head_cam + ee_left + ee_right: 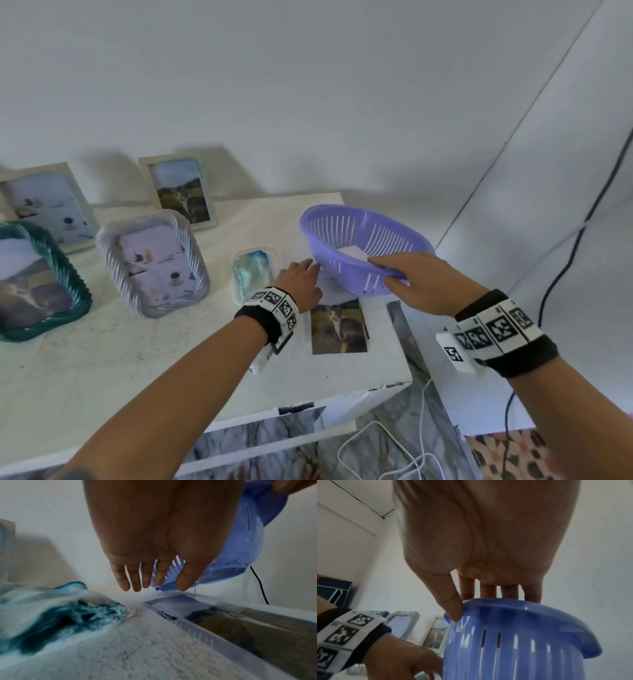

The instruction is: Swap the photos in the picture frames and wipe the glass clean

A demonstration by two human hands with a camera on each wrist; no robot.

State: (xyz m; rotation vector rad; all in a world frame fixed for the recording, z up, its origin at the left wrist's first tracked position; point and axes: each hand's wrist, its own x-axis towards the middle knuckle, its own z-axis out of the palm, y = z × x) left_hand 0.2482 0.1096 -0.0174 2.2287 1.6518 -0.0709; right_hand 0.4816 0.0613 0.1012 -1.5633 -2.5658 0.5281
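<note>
My right hand [394,274] grips the near rim of a purple slotted basket [363,240] and holds it tilted above the table; the thumb [453,609] presses the outer wall and the fingers hook over the rim. A white sheet [352,254] lies inside the basket. My left hand [301,279] reaches under the basket's raised edge with straight fingers [135,582] and holds nothing. A loose cat photo [339,325] lies flat just in front of the basket. A blue cloth [255,274] sits in a clear tub.
Standing at the left are a silver frame [154,263], a teal frame [34,281] and two white frames [180,192] [44,205]. The table's right edge [400,342] is close to the basket. A black cable [582,240] hangs beyond it.
</note>
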